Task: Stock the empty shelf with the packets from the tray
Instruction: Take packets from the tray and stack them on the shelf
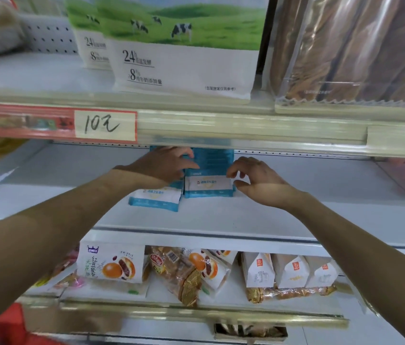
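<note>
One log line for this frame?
stage: shelving; left hand touches leaning blue-and-white plastic packet; right hand beside upright blue-and-white packet, contact unclear; white shelf: two packets

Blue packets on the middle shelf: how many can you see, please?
2: the left packet, held by the left hand; the right packet stands beside it, by the right hand. Others may hide behind.

On white metal shelf (pixel 296 207): blue flat plastic packet (pixel 209 170) between left grip (pixel 169 165) and right grip (pixel 253 180); leaning twin packet (pixel 155 199) behind left grip.

Blue-and-white packets (pixel 207 175), white shelf (pixel 221 215), red price strip (pixel 22 123)
</note>
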Available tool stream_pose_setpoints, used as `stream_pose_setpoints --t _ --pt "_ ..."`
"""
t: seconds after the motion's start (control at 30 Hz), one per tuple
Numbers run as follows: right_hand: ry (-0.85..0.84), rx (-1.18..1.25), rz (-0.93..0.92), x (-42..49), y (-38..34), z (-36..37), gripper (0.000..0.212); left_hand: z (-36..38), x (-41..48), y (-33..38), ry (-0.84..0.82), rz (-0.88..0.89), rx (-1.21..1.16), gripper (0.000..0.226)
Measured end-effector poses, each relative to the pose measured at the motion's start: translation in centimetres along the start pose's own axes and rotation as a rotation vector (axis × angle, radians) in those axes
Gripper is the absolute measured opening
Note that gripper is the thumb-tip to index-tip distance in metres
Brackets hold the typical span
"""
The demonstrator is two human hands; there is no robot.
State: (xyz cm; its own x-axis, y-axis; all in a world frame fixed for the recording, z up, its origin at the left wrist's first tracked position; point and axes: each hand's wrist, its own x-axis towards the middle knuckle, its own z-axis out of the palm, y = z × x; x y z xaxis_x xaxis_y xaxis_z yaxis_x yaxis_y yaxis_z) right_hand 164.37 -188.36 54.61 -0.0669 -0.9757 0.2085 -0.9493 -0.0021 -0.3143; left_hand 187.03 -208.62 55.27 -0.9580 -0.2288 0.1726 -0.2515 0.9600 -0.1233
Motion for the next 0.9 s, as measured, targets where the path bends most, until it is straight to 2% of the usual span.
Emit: stream_pose_setpoints --t 0.2,0.5,0.67,0.9 --pt "-0.070 0.060 -0.158 5.2 -6.4 2.7 0.024 -2.6 -9.2 -3.7 0.015 -0.198 -0.069 0.059" --pt "-0.153 0.139 -0.526 11.7 -23.3 9.5 0.020 -6.1 -29.2 -5.9 0.030 -0.442 -0.057 0.057" --pt "-0.261 0.211 -0.717 12.4 -33.6 14.9 0.022 -6.7 -41.7 -4.8 0.023 -0.684 -0.083 0.055" --pt "-0.453 0.247 -0.879 9.9 -46.5 24.7 0.021 -6.2 -57.5 0.2 -0.012 -1.016 -0.214 0.047"
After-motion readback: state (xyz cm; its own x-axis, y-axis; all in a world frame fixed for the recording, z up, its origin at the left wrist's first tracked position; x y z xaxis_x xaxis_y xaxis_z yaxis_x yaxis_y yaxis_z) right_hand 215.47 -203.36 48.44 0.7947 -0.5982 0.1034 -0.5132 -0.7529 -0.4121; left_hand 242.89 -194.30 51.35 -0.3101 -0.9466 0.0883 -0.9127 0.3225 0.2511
